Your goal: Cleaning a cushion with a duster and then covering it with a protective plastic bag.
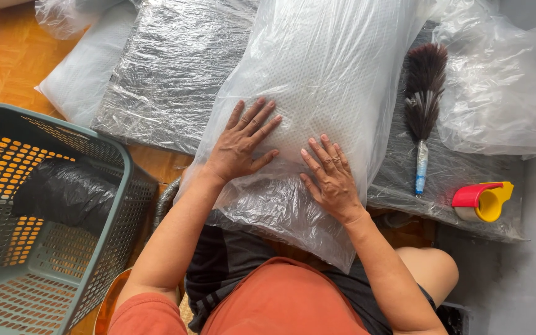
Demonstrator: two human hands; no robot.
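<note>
A white dimpled pillow lies inside a clear plastic bag on a low surface wrapped in plastic film. My left hand rests flat on the pillow's near end, fingers spread. My right hand presses flat beside it, fingers apart, pointing up and left. Both palms lie on the bag over the pillow and hold nothing. The bag's loose, crumpled open end hangs toward my lap.
A grey-green perforated laundry basket stands at the left with a black bundle inside. A dark feather duster and a red-and-yellow tape dispenser lie at the right. More clear plastic is heaped at the upper right; another white pillow at the upper left.
</note>
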